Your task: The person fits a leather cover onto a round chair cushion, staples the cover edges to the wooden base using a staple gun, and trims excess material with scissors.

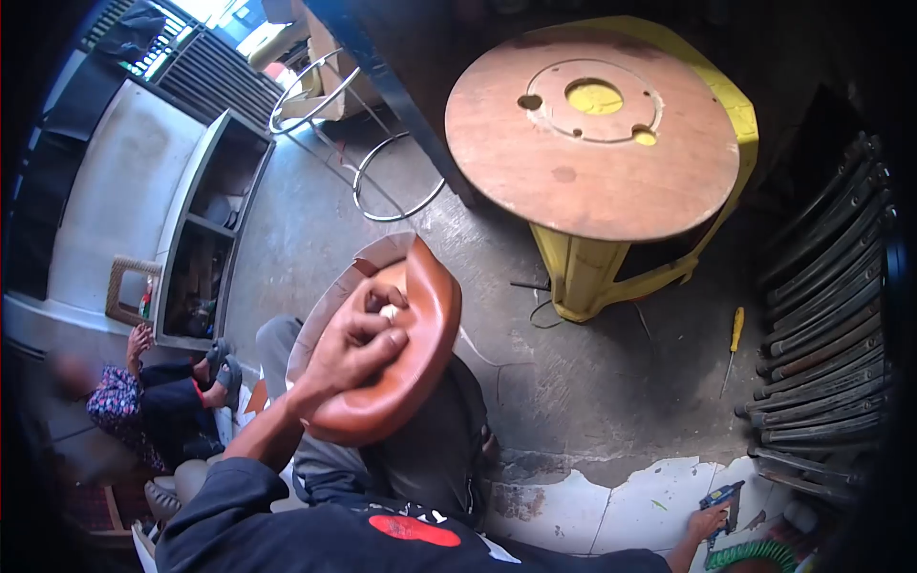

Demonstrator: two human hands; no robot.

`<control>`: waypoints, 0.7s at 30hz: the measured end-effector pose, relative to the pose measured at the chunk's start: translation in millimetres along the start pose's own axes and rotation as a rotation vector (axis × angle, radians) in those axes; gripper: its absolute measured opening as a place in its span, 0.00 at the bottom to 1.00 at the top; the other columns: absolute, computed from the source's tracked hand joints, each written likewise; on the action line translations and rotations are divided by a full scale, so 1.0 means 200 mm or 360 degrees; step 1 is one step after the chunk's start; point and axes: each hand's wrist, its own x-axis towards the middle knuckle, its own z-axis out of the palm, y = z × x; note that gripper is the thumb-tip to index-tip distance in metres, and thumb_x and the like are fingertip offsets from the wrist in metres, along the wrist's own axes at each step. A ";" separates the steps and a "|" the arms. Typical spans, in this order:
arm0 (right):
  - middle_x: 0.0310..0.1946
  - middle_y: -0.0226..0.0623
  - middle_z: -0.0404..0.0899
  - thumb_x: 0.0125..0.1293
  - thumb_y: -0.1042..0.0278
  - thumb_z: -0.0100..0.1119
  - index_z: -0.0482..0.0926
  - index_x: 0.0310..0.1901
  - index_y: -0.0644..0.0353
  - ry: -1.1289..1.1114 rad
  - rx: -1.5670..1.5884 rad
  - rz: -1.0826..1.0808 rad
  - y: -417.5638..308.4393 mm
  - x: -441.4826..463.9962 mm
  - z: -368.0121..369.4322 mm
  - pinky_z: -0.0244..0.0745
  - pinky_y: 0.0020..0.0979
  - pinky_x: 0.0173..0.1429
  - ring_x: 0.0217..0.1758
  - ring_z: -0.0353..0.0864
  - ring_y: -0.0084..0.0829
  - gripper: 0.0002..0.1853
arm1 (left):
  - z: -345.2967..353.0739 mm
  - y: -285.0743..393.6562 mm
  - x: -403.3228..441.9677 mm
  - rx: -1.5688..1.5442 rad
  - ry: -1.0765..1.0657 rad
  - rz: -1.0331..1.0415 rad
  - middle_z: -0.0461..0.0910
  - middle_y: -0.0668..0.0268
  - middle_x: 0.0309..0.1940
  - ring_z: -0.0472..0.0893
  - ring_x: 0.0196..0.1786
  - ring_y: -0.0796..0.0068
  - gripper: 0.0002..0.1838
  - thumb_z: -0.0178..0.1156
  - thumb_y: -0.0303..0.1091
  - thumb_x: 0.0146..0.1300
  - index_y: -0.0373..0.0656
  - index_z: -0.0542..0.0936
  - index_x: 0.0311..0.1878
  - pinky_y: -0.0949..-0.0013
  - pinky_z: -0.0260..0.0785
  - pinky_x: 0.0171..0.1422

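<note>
The grey floor (583, 406) is being occupied by a yellow stool (581, 267) and screwdriver (736, 329); a brown cushion (420, 377) on the lap (411, 468) is being touched by the left hand (355, 342), grip unclear, a blue tool (723, 494) being clasped by the right hand (708, 522).

"What colour is the seat cover (432, 334)?"

"Glossy orange-brown. The round board (516, 172) is duller reddish-brown, and the stool (585, 267) under its edge is bright yellow."

"And on the grey floor (592, 392)?"

"A yellow-handled screwdriver (736, 329). Toward the white tiles' (659, 497) right edge, a blue tool (721, 495) and a green coiled hose (755, 555)."

"The shirt (306, 535)?"

"Black, with a red patch (415, 531)."
</note>
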 end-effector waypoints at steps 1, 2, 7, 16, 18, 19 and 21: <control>0.67 0.62 0.71 0.65 0.75 0.63 0.47 0.85 0.55 0.0220 0.0093 -0.0245 -0.04 -0.07 0.06 0.69 0.53 0.73 0.70 0.71 0.63 0.50 | 0.01 -0.01 0.03 0.0076 -0.0131 0.0077 0.74 0.57 0.57 0.75 0.61 0.63 0.14 0.69 0.35 0.70 0.34 0.85 0.32 0.57 0.66 0.67; 0.66 0.62 0.73 0.65 0.74 0.67 0.49 0.85 0.55 0.0435 0.0150 -0.0514 0.00 -0.09 0.13 0.69 0.53 0.72 0.68 0.73 0.63 0.50 | 0.05 0.03 0.04 0.0135 -0.0250 0.0124 0.75 0.55 0.57 0.77 0.61 0.61 0.13 0.69 0.35 0.69 0.34 0.86 0.34 0.56 0.68 0.66; 0.64 0.62 0.77 0.54 0.81 0.73 0.53 0.83 0.59 0.0116 0.0757 -0.0610 -0.63 -0.64 -0.11 0.69 0.54 0.72 0.64 0.77 0.63 0.55 | 0.12 0.08 0.05 0.0372 -0.0521 0.0193 0.77 0.49 0.58 0.79 0.65 0.50 0.08 0.69 0.30 0.67 0.34 0.88 0.40 0.51 0.74 0.68; 0.36 0.48 0.89 0.59 0.69 0.67 0.86 0.43 0.65 -0.0559 0.1222 -0.0927 -1.62 -1.58 -1.19 0.82 0.45 0.45 0.37 0.90 0.45 0.12 | -0.02 -0.08 -0.08 0.0149 -0.0456 0.0352 0.74 0.48 0.60 0.77 0.71 0.48 0.06 0.67 0.27 0.67 0.33 0.87 0.38 0.53 0.76 0.74; 0.35 0.38 0.90 0.57 0.69 0.71 0.85 0.38 0.65 -0.0722 0.2017 -0.1169 -1.62 -1.72 -1.55 0.82 0.34 0.40 0.35 0.89 0.26 0.10 | -0.07 -0.12 -0.09 0.0154 -0.0436 0.0357 0.73 0.47 0.61 0.76 0.72 0.46 0.06 0.67 0.27 0.66 0.31 0.85 0.38 0.53 0.75 0.74; 0.36 0.39 0.90 0.53 0.70 0.73 0.85 0.39 0.66 -0.0701 0.2000 -0.1287 -1.59 -1.80 -1.71 0.83 0.34 0.42 0.36 0.90 0.28 0.13 | -0.09 -0.15 -0.11 0.0133 -0.0442 0.0367 0.73 0.47 0.61 0.76 0.72 0.46 0.06 0.67 0.27 0.66 0.31 0.85 0.38 0.53 0.75 0.74; 0.39 0.42 0.90 0.48 0.73 0.77 0.85 0.44 0.68 -0.0308 0.1758 -0.1836 -1.55 -1.88 -1.92 0.85 0.33 0.46 0.37 0.92 0.34 0.20 | -0.11 -0.19 -0.11 -0.0009 -0.0376 0.0354 0.71 0.46 0.62 0.75 0.73 0.44 0.08 0.67 0.26 0.66 0.29 0.81 0.39 0.52 0.74 0.75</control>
